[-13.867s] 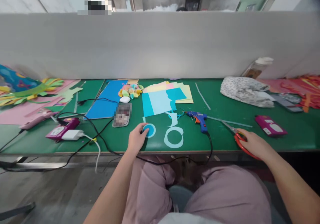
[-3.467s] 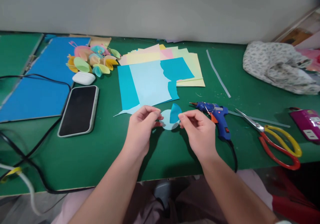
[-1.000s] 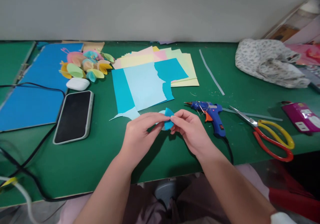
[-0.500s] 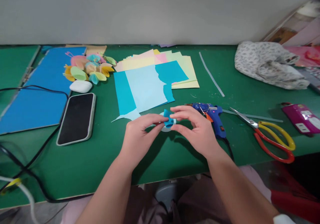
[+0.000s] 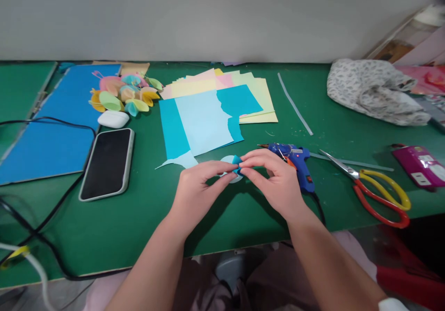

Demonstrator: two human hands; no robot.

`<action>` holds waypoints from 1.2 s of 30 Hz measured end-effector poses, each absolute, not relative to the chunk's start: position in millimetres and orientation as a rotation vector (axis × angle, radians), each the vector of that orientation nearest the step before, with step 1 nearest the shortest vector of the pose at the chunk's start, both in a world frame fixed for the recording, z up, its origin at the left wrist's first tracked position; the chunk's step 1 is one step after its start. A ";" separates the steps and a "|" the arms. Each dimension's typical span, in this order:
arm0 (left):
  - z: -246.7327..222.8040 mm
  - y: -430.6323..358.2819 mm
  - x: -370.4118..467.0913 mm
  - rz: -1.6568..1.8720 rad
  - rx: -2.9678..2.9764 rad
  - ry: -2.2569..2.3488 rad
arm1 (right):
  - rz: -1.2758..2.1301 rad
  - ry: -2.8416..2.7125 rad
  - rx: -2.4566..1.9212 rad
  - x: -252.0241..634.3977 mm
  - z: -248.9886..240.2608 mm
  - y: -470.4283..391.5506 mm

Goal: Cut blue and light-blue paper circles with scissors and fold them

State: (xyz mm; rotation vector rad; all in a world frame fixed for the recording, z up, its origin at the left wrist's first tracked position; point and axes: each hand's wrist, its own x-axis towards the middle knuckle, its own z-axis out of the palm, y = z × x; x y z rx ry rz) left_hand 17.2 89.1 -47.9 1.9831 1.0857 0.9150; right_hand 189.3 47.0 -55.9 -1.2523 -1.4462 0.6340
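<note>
Between the fingertips of both hands is a small piece of blue paper (image 5: 237,159), folded or curled, its lower part mostly covered by fingers. My left hand (image 5: 201,188) pinches it from the left and my right hand (image 5: 269,176) from the right. Just beneath the fingers lies a pale round paper piece (image 5: 227,159), partly hidden. Behind the hands are cut sheets of teal and light blue paper (image 5: 203,123). Right beside my right hand rests a blue hot glue gun (image 5: 299,162) with a glue stick in its back end.
Scissors (image 5: 365,186) with red and yellow handles and a purple box (image 5: 419,165) lie right. A phone (image 5: 107,164), a white earbud case (image 5: 113,119), folded paper petals (image 5: 125,93) and black cable (image 5: 45,248) are left. A loose glue stick (image 5: 295,103) lies behind; patterned cloth (image 5: 371,91) sits far right.
My right fingertips have closed in from around the blue paper and now pinch it against the left ones. Less of the blue paper shows.
</note>
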 end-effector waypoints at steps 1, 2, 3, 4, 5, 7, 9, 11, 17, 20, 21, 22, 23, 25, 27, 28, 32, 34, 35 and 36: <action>-47.7 88.1 17.7 0.917 1.951 1.096 | 0.631 -1.439 -1.252 188.7 -56.1 47.0; -47.7 87.2 18.2 0.922 1.913 1.108 | 0.636 -1.427 -1.250 188.0 -56.5 47.1; -48.0 86.2 18.9 0.930 1.871 1.124 | 0.649 -1.409 -1.248 187.3 -56.9 47.2; -48.4 85.3 19.6 0.939 1.829 1.141 | 0.668 -1.387 -1.245 186.5 -57.4 47.2; -48.9 84.6 20.3 0.950 1.791 1.159 | 0.692 -1.364 -1.242 185.8 -57.9 47.2; -49.4 83.7 21.5 0.970 1.744 1.175 | 0.736 -1.319 -1.250 184.5 -58.9 47.0; -48.6 83.4 22.4 0.973 1.734 1.171 | 0.772 -1.269 -1.283 183.4 -59.6 46.5; -46.8 83.4 23.0 0.958 1.726 1.159 | 0.797 -1.213 -1.313 182.3 -60.0 46.1; -45.3 82.7 25.1 0.968 1.592 1.118 | 0.821 -1.189 -1.268 179.9 -60.9 45.9; -46.5 82.3 25.7 0.989 1.578 1.108 | 0.799 -1.225 -1.269 179.2 -60.4 45.3; -46.6 82.1 25.8 0.997 1.583 1.116 | 0.781 -1.235 -1.266 179.0 -59.9 45.0; -46.6 81.9 25.8 1.004 1.591 1.125 | 0.763 -1.241 -1.260 178.8 -59.3 44.6; -46.4 81.7 25.7 1.011 1.603 1.134 | 0.744 -1.244 -1.251 178.7 -58.7 44.4; -45.8 81.3 25.8 1.020 1.635 1.156 | 0.708 -1.237 -1.233 178.5 -57.6 43.9; -45.2 80.9 25.9 1.019 1.667 1.170 | 0.681 -1.232 -1.222 178.4 -57.2 43.7; -45.1 80.7 26.0 1.016 1.678 1.172 | 0.669 -1.235 -1.215 178.2 -57.2 43.5; -45.6 80.2 25.9 1.015 1.694 1.179 | 0.619 -1.289 -1.211 177.9 -58.4 42.6; -46.1 80.2 25.5 1.009 1.692 1.178 | 0.589 -1.306 -1.215 177.8 -59.5 41.8; -46.4 80.3 25.3 1.003 1.684 1.176 | 0.581 -1.303 -1.215 177.7 -60.1 41.5; -46.6 80.5 25.2 0.997 1.672 1.173 | 0.582 -1.295 -1.212 177.6 -60.7 41.1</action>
